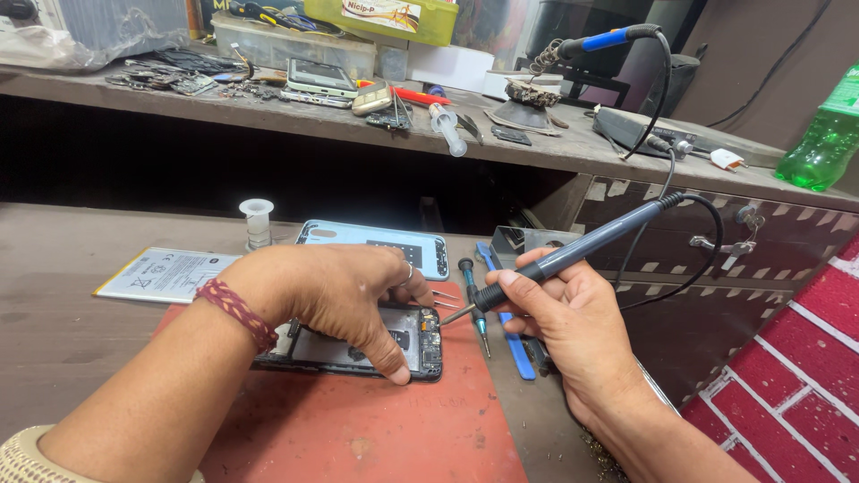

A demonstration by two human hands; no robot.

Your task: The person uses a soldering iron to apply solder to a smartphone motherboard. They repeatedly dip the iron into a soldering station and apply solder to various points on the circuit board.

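Observation:
An opened black phone (420,344) lies on a red mat (376,420). My left hand (331,295) presses down on the phone, thumb at its near edge, and pinches thin metal tweezers (445,299) that stick out to the right. My right hand (573,326) grips a dark soldering iron (573,255) like a pen. Its tip (450,317) points left, close to the phone's top right corner. The iron's black cable loops away to the right.
A light blue phone back cover (376,241), a flat battery (165,273) and a solder spool (257,219) lie behind the mat. A screwdriver (474,304) and blue pry tool (506,326) rest between my hands. The cluttered shelf holds phones, a second iron (599,40) and a green bottle (823,134).

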